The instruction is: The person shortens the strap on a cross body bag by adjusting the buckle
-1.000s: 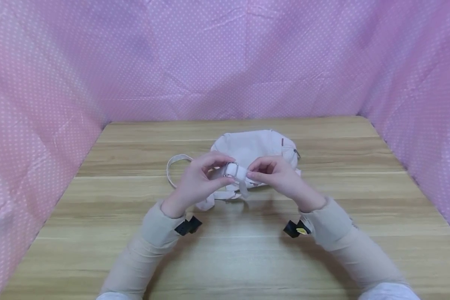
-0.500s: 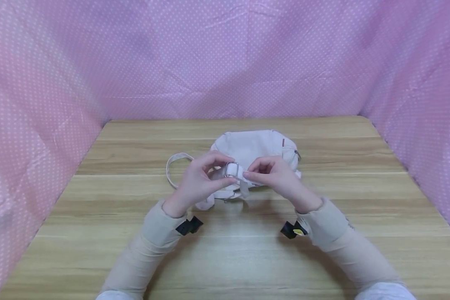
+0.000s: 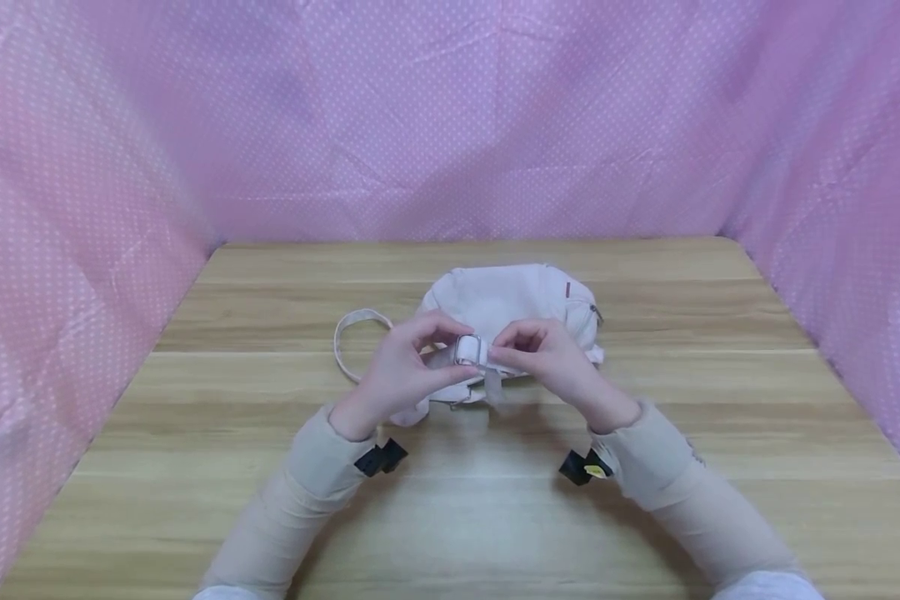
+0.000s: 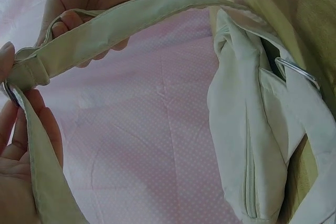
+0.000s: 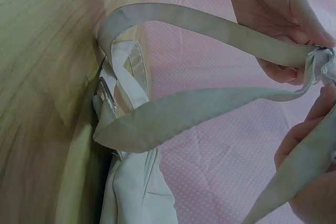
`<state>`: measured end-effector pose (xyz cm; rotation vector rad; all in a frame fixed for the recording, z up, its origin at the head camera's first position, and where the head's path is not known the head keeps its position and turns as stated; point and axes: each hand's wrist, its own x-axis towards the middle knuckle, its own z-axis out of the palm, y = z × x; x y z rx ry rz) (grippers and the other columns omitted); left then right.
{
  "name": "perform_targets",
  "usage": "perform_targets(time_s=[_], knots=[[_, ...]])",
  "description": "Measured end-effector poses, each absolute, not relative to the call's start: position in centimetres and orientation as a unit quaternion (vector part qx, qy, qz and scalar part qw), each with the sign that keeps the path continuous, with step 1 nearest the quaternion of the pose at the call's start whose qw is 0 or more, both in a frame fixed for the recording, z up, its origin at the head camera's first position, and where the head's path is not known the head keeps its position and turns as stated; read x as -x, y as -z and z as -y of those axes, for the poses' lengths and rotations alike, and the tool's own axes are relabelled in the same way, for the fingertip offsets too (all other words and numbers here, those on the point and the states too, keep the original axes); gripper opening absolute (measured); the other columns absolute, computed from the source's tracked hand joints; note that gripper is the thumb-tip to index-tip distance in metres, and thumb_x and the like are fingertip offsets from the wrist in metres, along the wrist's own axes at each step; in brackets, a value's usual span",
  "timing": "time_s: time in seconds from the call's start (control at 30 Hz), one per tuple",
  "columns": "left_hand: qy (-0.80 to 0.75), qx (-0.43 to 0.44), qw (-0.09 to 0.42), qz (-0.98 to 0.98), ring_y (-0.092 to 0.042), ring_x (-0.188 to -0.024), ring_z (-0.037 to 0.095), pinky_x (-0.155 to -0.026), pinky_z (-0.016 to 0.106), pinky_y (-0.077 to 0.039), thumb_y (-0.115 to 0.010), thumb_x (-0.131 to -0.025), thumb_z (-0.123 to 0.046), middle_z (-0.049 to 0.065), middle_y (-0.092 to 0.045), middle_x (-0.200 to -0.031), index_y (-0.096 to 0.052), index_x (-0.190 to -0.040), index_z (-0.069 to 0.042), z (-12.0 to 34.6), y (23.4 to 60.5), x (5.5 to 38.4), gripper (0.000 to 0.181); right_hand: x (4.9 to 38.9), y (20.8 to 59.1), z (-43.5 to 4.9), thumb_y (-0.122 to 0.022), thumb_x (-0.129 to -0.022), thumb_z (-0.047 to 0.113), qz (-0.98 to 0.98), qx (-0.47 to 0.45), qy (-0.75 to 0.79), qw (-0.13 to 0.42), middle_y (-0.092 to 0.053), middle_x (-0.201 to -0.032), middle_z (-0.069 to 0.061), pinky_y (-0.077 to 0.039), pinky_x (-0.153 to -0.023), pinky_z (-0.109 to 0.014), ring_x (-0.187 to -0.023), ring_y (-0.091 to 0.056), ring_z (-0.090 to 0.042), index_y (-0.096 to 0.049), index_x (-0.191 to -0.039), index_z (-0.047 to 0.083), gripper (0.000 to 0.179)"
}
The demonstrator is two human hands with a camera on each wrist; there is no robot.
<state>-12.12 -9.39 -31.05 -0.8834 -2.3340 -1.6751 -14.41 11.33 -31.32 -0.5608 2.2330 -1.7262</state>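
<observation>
A cream bag (image 3: pixel 506 296) lies on its side on the wooden table, behind both hands in the head view. My left hand (image 3: pixel 412 362) pinches a metal slide buckle (image 3: pixel 468 350) between thumb and fingers, with the bag's strap threaded through it. Just to the right, my right hand (image 3: pixel 551 358) pinches the strap close beside the buckle. The strap (image 4: pixel 121 24) arches from the fingers back to the bag in the left wrist view. A folded length of the same strap (image 5: pixel 178 119) hangs below the hands in the right wrist view.
A thin loop of strap (image 3: pixel 362 315) lies on the table left of the bag. Another metal ring (image 4: pixel 296 72) sits on the bag's strap. Pink dotted cloth (image 3: pixel 450 125) stands around the table's (image 3: pixel 450 517) back and sides.
My right hand has shifted slightly left, closer to the buckle. The buckle has turned a little and appears narrower, and less strap shows between the hands. The bag has stayed in place.
</observation>
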Motion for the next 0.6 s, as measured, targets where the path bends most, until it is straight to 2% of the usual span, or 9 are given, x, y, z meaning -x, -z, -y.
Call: perform_targets(time_s=[0.13, 0.3, 0.5, 0.6], knots=[[0.546, 0.295, 0.072, 0.781, -0.057, -0.086, 0.010, -0.075, 0.023, -0.052, -0.079, -0.070, -0.005, 0.007, -0.065, -0.093, -0.065, -0.101, -0.003, 9.22, 31.14, 12.08, 0.034, 14.36, 31.50, -11.21, -0.068, -0.083, 0.010, -0.771, 0.180, 0.598, 0.127, -0.063, -0.067, 0.010, -0.043, -0.057, -0.018, -0.061, -0.051, -0.005, -0.065, -0.084, -0.001, 0.012], [0.540, 0.298, 0.068, 0.785, -0.059, -0.086, 0.010, -0.078, 0.025, -0.052, -0.080, -0.069, -0.004, 0.007, -0.065, -0.094, -0.065, -0.101, -0.003, 9.19, 31.49, 12.13, 0.035, 14.36, 31.58, -11.01, -0.068, -0.083, 0.009, -0.771, 0.180, 0.597, 0.129, -0.063, -0.066, 0.009, -0.045, -0.058, -0.018, -0.061, -0.053, -0.006, -0.065, -0.083, -0.002, 0.011], [0.545, 0.305, 0.057, 0.779, -0.061, -0.086, 0.012, -0.081, 0.026, -0.053, -0.080, -0.069, -0.004, 0.008, -0.065, -0.095, -0.065, -0.101, -0.003, 9.06, 31.91, 12.34, 0.036, 14.50, 31.73, -11.17, -0.062, -0.087, 0.008, -0.759, 0.180, 0.608, 0.145, -0.063, -0.070, 0.011, -0.045, -0.060, -0.018, -0.065, -0.053, -0.005, -0.063, -0.092, -0.003, 0.012], [0.549, 0.305, 0.051, 0.776, -0.062, -0.086, 0.013, -0.080, 0.025, -0.053, -0.080, -0.069, -0.005, 0.008, -0.065, -0.096, -0.065, -0.101, -0.003, 8.94, 31.95, 12.31, 0.036, 14.52, 31.74, -11.16, -0.059, -0.088, 0.004, -0.749, 0.179, 0.618, 0.158, -0.062, -0.070, 0.011, -0.045, -0.060, -0.017, -0.065, -0.053, -0.003, -0.059, -0.098, 0.001, 0.011]])
